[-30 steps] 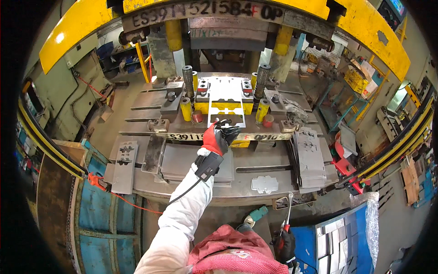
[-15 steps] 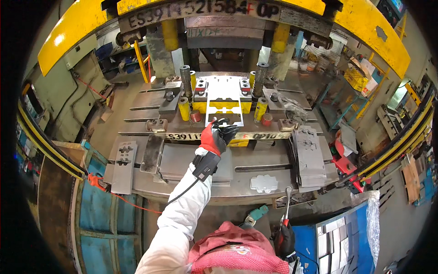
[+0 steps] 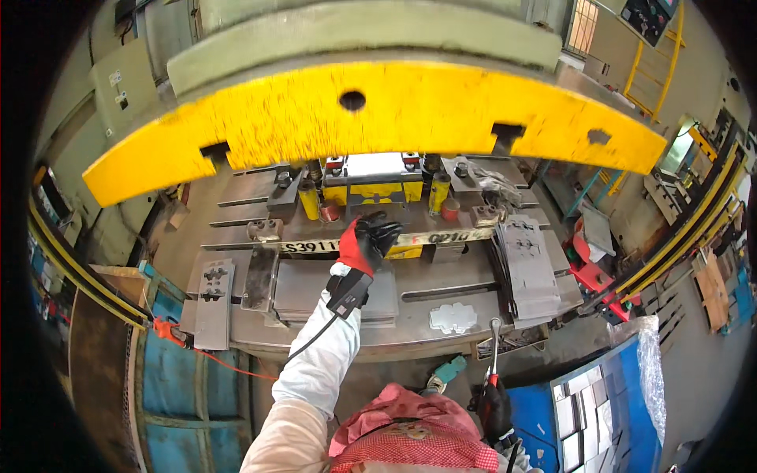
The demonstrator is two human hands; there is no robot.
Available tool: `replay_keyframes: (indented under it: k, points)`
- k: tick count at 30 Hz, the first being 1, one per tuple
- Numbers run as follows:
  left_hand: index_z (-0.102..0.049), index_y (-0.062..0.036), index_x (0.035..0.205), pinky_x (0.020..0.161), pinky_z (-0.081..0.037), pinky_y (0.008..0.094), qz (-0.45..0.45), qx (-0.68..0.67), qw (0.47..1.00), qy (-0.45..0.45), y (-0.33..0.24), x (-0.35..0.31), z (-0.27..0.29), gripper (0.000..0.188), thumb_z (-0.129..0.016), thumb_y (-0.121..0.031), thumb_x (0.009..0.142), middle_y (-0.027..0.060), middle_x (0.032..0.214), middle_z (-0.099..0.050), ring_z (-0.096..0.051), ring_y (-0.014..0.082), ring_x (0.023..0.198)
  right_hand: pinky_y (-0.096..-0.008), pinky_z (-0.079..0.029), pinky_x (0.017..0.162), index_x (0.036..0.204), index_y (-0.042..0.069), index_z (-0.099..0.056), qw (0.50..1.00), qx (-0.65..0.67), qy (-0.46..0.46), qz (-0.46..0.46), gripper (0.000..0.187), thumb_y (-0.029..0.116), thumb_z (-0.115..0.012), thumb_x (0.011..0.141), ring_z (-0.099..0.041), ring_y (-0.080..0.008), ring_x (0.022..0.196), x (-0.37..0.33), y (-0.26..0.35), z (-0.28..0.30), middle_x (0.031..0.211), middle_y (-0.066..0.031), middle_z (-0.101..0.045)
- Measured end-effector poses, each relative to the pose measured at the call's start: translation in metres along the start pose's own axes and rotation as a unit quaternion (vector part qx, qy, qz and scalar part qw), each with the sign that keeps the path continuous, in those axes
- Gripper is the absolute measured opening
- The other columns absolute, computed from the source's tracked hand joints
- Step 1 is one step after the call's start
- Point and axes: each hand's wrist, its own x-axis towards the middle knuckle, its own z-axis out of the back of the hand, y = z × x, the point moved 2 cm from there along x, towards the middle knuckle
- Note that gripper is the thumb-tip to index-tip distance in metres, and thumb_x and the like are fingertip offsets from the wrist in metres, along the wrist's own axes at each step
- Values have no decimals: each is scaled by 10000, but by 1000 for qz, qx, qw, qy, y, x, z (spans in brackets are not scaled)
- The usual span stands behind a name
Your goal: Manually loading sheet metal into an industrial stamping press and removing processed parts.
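My left hand (image 3: 369, 243), in a red and black glove, hovers at the front edge of the press bed. Its fingers are loosely stretched out to the right, and nothing shows in them. Just beyond lies the die (image 3: 335, 194) with yellow blocks, a bright white sheet (image 3: 374, 165) on its top. Low at my right side, my gloved right hand (image 3: 495, 414) is closed round the red handle of a long metal tool (image 3: 495, 347) with a rounded end. The yellow press slide (image 3: 378, 110) spans the view above the die and hides its rear.
Stacked grey sheet parts (image 3: 530, 268) stand right on the bed, with more flat plates (image 3: 335, 288) at its front. A loose cut piece (image 3: 453, 317) lies near the front edge. A blue bin (image 3: 623, 402) holds metal pieces at lower right. Striped guard posts (image 3: 87, 264) flank both sides.
The yellow slide has come down over the die. The white strip's near end with its cut-outs no longer shows. My left hand has drawn slightly back and left; the right still holds the tool.
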Motion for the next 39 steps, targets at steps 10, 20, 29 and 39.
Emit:
replay_keyframes:
  k: [10, 20, 29, 39]
  points:
    - [-495, 47, 1091, 810, -498, 395, 37, -21, 999, -8, -3, 4, 5, 462, -400, -355, 886, 267, 1042, -564, -574, 360, 951, -302, -476, 556, 1053, 14, -452, 1000, -29, -1, 12, 353, 307, -482, 858, -563, -167, 624, -20, 12, -10, 848, -102, -568]
    - [-510, 34, 1082, 776, -520, 399, 27, 13, 999, -27, 6, 13, 7, 478, -352, -383, 911, 245, 944, -599, -604, 345, 868, -251, -448, 615, 1210, 19, -402, 966, -175, 155, 111, 410, 222, -492, 865, -512, -102, 680, 30, 70, -53, 864, -63, -551]
    - [-503, -17, 1052, 731, -532, 388, 8, -3, 999, -34, -3, -1, 15, 418, -322, -372, 926, 221, 898, -617, -626, 324, 814, -306, -451, 602, 1061, 15, -497, 907, -200, 364, 68, 346, 298, -460, 865, -536, -135, 671, 211, 206, -248, 777, -72, -550]
    - [-487, -8, 1145, 763, -508, 341, -65, 86, 993, 38, -5, -12, 18, 352, -364, -260, 932, 139, 1030, -586, -609, 247, 854, -247, -453, 675, 1148, 39, -488, 889, -144, 379, 214, 332, 234, -484, 880, -535, -95, 765, 223, 207, -254, 904, -51, -567]
